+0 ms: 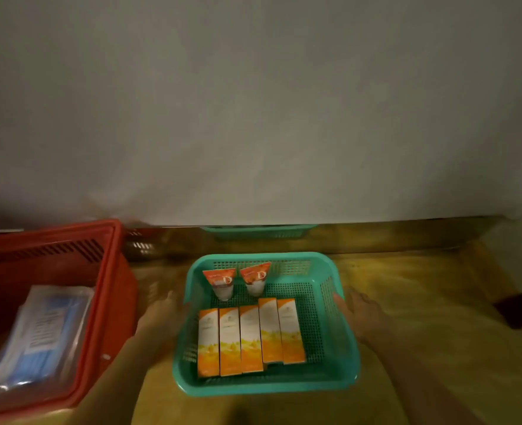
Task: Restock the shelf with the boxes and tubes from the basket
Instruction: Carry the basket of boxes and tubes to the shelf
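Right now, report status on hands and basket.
Left hand and right hand on sides of teal basket. Five boxes, two tubes inside. Red crate alongside left.

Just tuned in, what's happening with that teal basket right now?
A person has the left hand and right hand on the two sides of the teal basket on the counter. Five orange boxes and two tubes are inside it. A red basket of packets sits beside it.
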Demonstrator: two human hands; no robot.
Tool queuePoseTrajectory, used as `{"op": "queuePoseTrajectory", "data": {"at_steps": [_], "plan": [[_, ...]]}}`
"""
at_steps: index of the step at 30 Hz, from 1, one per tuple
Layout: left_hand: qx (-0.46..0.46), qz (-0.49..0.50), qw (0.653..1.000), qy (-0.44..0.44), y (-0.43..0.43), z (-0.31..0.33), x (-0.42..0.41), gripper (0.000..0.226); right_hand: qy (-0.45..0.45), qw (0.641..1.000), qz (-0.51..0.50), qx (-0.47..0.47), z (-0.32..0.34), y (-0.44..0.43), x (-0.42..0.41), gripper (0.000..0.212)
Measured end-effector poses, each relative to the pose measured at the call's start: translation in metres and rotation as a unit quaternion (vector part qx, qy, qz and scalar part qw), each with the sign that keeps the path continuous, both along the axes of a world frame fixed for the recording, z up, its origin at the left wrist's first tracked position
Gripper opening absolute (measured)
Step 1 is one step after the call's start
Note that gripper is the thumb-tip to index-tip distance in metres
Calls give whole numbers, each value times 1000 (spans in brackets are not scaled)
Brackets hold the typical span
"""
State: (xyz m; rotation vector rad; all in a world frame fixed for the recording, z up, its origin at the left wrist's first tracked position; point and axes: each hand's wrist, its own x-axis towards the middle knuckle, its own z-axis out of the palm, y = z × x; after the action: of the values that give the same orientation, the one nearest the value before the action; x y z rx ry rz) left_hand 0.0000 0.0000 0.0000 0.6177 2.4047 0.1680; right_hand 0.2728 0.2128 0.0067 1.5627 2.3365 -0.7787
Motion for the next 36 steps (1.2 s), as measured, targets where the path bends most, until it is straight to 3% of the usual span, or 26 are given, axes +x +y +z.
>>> {"op": "queuePoseTrajectory", "data": {"at_steps": [4,7,12,21,25,29,36], "plan": [[36,95,990,-96,-4,-58,-11,59,48,997,-51,-34,-61,17,6,91],[73,148,975,-146,-10,-99,-20,59,40,993,-93,-66,-83,21,4,65],[60,133,984,-101,1,-85,-15,34,35,992,-113,-51,-85,25,-3,39],[55,147,986,-48,1,-77,-17,27,27,990,-132,-50,-70,25,3,30],[60,150,986,-43,8,-28,-16,17,47,987,-143,-48,-29,24,12,28],[56,95,994,-10,10,48,-18,26,77,984,-157,-44,47,18,27,26],[97,68,993,20,13,232,-1,29,102,982,-154,-31,245,6,53,28]]}}
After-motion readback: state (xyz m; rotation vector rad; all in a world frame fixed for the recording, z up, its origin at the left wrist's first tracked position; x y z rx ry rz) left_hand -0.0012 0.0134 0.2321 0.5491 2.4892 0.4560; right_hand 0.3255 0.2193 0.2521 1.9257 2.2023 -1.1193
